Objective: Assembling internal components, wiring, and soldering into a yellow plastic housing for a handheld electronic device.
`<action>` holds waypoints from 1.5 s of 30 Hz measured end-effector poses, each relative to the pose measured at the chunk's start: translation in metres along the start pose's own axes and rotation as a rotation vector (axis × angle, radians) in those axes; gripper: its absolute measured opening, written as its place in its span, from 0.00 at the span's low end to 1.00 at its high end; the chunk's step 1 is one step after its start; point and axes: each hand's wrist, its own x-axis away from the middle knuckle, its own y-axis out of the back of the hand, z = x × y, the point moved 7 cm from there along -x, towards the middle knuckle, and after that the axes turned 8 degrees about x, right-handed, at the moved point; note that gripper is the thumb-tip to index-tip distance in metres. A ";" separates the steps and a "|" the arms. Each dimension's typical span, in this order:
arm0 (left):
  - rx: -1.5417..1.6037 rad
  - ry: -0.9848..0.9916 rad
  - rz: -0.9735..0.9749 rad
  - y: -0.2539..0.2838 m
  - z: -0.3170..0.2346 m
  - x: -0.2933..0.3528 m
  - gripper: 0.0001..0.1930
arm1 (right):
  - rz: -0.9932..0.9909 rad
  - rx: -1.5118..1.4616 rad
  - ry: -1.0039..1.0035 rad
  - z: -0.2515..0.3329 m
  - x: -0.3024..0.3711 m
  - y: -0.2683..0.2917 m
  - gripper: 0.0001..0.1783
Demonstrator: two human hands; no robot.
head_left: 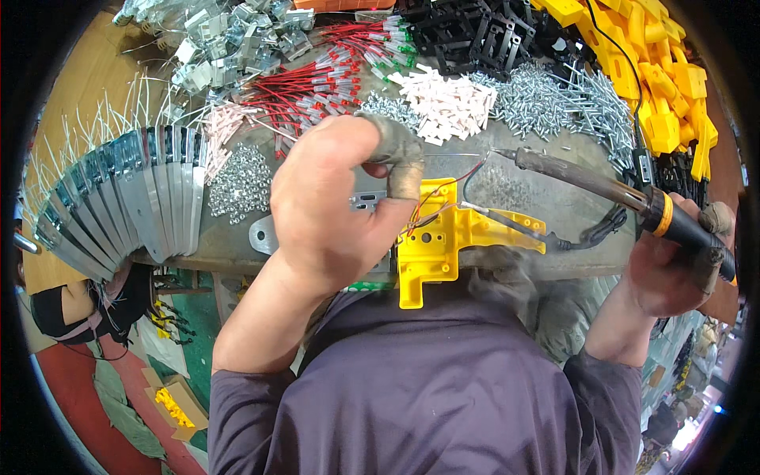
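Observation:
My right hand (673,277) is closed around the black handle of a soldering iron (586,178), whose tip points left. In my left hand (324,202), a thin solder wire (451,154) is pinched between covered fingertips, reaching right toward the iron's tip. Thin red and dark wires (467,180) rise to that same spot; whether they touch the tip I cannot tell. They come from a yellow plastic housing (427,261) at the table's near edge, partly hidden by my left hand. A black power cord (590,231) runs off the housing's right side.
Silver plates with white leads (134,194) fan out at the left. Metal nuts (239,184), red wires (305,91), white sleeves (447,103), screws (530,99), black brackets (475,36) and yellow housings (665,79) are heaped along the back.

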 end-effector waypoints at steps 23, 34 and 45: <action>0.023 -0.012 0.077 0.024 0.019 0.050 0.23 | -0.033 -0.162 -0.191 0.001 0.026 -0.013 0.19; 0.215 0.077 -0.044 0.011 0.019 0.045 0.22 | 0.143 -0.043 -0.021 0.005 0.029 -0.036 0.22; 0.046 0.123 0.082 0.005 0.021 0.046 0.22 | 0.126 0.040 -0.007 0.002 0.030 -0.034 0.22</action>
